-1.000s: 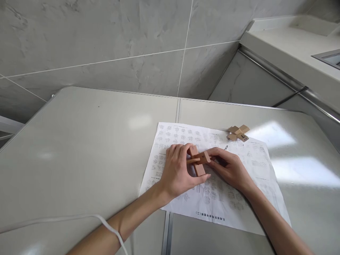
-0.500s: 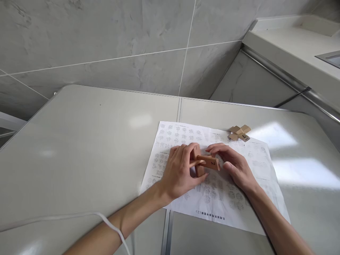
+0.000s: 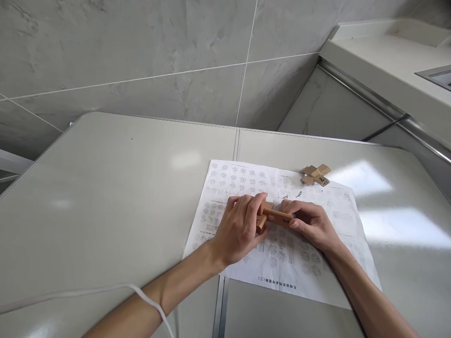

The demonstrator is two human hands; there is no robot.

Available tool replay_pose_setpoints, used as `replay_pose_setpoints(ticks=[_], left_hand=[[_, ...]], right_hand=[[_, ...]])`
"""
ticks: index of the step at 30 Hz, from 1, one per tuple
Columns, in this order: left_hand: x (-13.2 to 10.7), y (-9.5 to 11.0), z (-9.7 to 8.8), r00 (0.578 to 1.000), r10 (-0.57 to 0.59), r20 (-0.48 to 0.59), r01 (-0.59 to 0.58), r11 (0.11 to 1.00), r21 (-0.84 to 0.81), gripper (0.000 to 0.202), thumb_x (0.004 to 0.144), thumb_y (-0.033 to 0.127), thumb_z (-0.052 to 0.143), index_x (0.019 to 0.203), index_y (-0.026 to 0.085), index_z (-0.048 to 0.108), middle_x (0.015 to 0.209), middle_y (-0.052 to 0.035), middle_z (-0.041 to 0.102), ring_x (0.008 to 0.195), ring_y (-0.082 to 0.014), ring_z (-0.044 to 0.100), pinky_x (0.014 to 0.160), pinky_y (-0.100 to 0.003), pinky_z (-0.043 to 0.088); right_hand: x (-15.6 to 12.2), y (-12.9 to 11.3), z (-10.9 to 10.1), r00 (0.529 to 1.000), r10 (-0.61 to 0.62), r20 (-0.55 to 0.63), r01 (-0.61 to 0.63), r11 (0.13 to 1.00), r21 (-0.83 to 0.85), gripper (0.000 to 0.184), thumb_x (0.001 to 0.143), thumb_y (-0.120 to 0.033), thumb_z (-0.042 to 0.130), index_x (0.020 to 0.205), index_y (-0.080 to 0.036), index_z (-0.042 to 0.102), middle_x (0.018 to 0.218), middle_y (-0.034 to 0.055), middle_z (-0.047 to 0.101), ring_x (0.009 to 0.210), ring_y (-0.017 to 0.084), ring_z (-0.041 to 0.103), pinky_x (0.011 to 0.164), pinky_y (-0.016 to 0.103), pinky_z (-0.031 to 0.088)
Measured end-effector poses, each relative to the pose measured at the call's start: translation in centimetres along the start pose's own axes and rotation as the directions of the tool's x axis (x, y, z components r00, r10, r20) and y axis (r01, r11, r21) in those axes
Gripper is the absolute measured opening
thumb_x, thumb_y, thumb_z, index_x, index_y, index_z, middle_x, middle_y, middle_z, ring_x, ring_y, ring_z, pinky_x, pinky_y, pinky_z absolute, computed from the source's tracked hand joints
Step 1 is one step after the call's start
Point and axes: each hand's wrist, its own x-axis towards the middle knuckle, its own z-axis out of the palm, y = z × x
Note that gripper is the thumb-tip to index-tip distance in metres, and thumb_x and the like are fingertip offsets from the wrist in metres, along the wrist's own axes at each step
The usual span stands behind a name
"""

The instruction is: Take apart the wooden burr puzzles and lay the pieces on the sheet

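Note:
My left hand (image 3: 239, 225) is wrapped around several reddish-brown interlocking wooden puzzle pieces (image 3: 260, 223), partly hidden behind its fingers. From this cluster a wooden puzzle piece marked 2 (image 3: 280, 217) sticks out to the right. My right hand (image 3: 312, 223) pinches the free end of that piece between thumb and fingers. Both hands are just above a printed instruction sheet (image 3: 275, 281) with rows of small diagrams. Beyond my right hand, a lighter, cross-shaped cluster of wooden pieces (image 3: 316, 175), one marked 3, rests at the sheet's far edge.
The pale table (image 3: 123, 197) has a metal seam (image 3: 221, 300) running under the sheet. A white cable (image 3: 105, 286) crosses my left forearm. A grey tiled wall (image 3: 158, 47) stands behind, and a counter (image 3: 394, 56) rises at the far right.
My right hand has moved left and closed on the end of the piece marked 2. The puzzle pieces in my left hand have turned.

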Motion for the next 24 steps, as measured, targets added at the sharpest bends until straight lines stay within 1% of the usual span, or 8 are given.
replay_pose_setpoints(ticks=[7,10,12,14,16,19,22,24], left_hand=[[0.0,0.1,-0.1,0.999,0.004,-0.033,-0.006,0.998,-0.067,0.078,0.099,0.014,0.069,0.160,0.025,0.023,0.120,-0.0079,0.070,0.110,-0.0261,0.070,0.101,-0.047,0.049],[0.0,-0.1,-0.1,0.992,-0.071,-0.106,0.056,0.989,-0.138,0.089,0.093,0.036,0.084,0.160,0.030,0.026,0.130,-0.0110,0.061,0.120,-0.0305,0.063,0.107,-0.052,0.049],[0.1,-0.4,-0.1,0.975,-0.141,-0.171,0.104,0.972,-0.209,0.106,0.079,0.058,0.093,0.159,0.031,0.029,0.142,-0.0153,0.050,0.134,-0.0370,0.053,0.111,-0.056,0.048],[0.3,-0.7,-0.2,0.956,-0.214,-0.199,0.145,0.939,-0.312,0.120,0.067,0.072,0.095,0.159,0.030,0.029,0.149,-0.0179,0.042,0.142,-0.0409,0.046,0.115,-0.059,0.047],[0.3,-0.9,-0.3,0.943,-0.297,-0.151,0.206,0.876,-0.435,0.124,0.063,0.075,0.095,0.159,0.029,0.029,0.152,-0.0191,0.043,0.144,-0.0416,0.047,0.116,-0.061,0.047],[0.3,-1.0,-0.5,0.914,-0.406,0.001,0.335,0.755,-0.564,0.123,0.062,0.073,0.096,0.159,0.029,0.034,0.155,-0.0201,0.051,0.143,-0.0433,0.052,0.115,-0.064,0.048],[0.2,-0.8,-0.5,0.907,-0.408,0.109,0.381,0.680,-0.627,0.123,0.060,0.071,0.098,0.159,0.030,0.038,0.149,-0.0190,0.061,0.137,-0.0442,0.060,0.111,-0.065,0.052],[0.2,-0.7,-0.5,0.915,-0.384,0.126,0.369,0.667,-0.647,0.119,0.061,0.068,0.098,0.157,0.030,0.040,0.143,-0.0175,0.067,0.133,-0.0433,0.064,0.110,-0.065,0.053]], right_hand=[[-0.2,-1.3,0.8,0.997,0.060,-0.049,-0.067,0.985,-0.158,0.039,0.106,-0.051,0.065,0.078,-0.024,0.071,0.068,0.0033,0.069,0.056,0.019,0.057,0.053,0.033,0.042],[-0.2,-1.6,0.9,0.989,0.070,-0.132,-0.098,0.971,-0.216,0.045,0.107,-0.053,0.062,0.073,-0.023,0.068,0.064,0.0029,0.068,0.052,0.017,0.055,0.049,0.031,0.041],[-0.1,-1.7,0.9,0.982,0.078,-0.172,-0.117,0.966,-0.230,0.046,0.107,-0.055,0.062,0.075,-0.023,0.070,0.064,0.0027,0.069,0.053,0.017,0.058,0.049,0.029,0.044],[-0.1,-1.7,0.9,0.978,0.083,-0.189,-0.126,0.966,-0.226,0.045,0.107,-0.056,0.062,0.080,-0.023,0.074,0.064,0.0024,0.070,0.054,0.017,0.062,0.050,0.028,0.047],[-0.1,-1.7,1.0,0.979,0.084,-0.187,-0.125,0.968,-0.219,0.042,0.107,-0.056,0.062,0.087,-0.023,0.079,0.066,0.0026,0.073,0.056,0.018,0.065,0.052,0.027,0.050],[-0.1,-1.8,1.4,0.980,0.076,-0.184,-0.116,0.969,-0.218,0.039,0.107,-0.055,0.062,0.095,-0.024,0.082,0.069,0.0033,0.075,0.055,0.018,0.066,0.050,0.027,0.050],[-0.2,-1.8,2.0,0.980,0.055,-0.189,-0.098,0.970,-0.222,0.037,0.108,-0.053,0.062,0.096,-0.024,0.083,0.070,0.0038,0.076,0.051,0.017,0.063,0.047,0.027,0.048],[-0.1,-1.8,2.2,0.983,0.035,-0.180,-0.075,0.974,-0.215,0.034,0.108,-0.050,0.063,0.098,-0.025,0.083,0.072,0.0038,0.077,0.053,0.018,0.064,0.049,0.028,0.049]])
